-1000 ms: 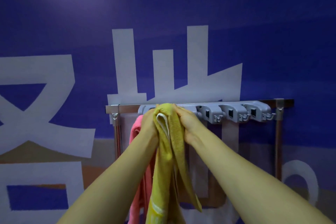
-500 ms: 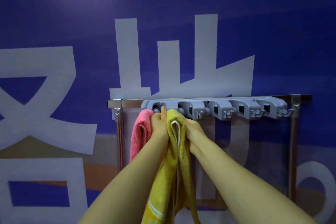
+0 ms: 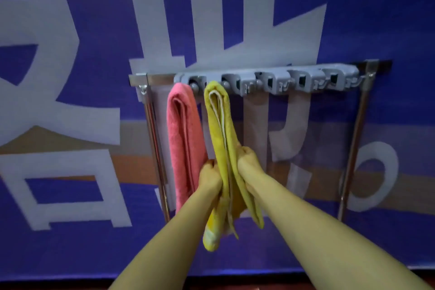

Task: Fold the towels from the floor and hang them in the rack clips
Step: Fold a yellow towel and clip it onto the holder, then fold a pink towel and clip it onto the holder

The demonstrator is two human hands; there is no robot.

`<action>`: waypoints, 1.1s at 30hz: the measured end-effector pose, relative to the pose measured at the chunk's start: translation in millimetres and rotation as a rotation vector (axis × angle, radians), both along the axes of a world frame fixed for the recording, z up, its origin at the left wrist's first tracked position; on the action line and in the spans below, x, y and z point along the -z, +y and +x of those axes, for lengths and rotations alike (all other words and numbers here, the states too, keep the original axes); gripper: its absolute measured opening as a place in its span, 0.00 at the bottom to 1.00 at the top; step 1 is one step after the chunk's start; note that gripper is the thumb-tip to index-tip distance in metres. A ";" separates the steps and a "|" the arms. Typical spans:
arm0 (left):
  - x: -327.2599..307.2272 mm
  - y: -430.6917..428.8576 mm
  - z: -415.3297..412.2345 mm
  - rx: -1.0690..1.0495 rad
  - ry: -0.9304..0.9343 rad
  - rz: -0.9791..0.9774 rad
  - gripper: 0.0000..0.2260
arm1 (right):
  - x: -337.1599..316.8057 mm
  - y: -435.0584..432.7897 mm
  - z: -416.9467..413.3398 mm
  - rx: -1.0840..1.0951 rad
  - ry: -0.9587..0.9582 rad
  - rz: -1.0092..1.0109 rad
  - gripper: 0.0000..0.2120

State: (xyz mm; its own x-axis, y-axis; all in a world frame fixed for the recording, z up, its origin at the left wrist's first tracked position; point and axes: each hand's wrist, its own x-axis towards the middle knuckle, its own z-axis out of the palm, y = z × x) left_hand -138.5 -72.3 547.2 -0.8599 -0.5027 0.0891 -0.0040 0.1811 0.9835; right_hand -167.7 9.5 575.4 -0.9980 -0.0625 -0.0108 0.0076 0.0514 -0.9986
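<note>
Left grip (image 3: 210,176) and right grip (image 3: 247,160), each tight around the hanging yellow towel (image 3: 217,110).

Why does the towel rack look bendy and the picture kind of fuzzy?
Head view: the wide-angle lens bends and tilts the rack. Head view too: slight blur softens the yellow towel and grey clips; the light is dim and bluish, with a thin shine down the left post.
</note>
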 end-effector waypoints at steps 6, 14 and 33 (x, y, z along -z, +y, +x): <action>91.6 16.7 52.5 -0.043 -0.390 0.002 0.18 | 100.9 42.4 40.4 0.047 -0.095 0.386 0.22; 246.6 37.1 117.8 0.047 -0.692 -0.153 0.09 | 270.2 84.1 100.0 -0.098 -0.198 0.768 0.22; 561.7 26.6 146.0 0.160 -1.160 -0.218 0.27 | 581.7 85.5 143.1 -0.413 -0.460 0.934 0.19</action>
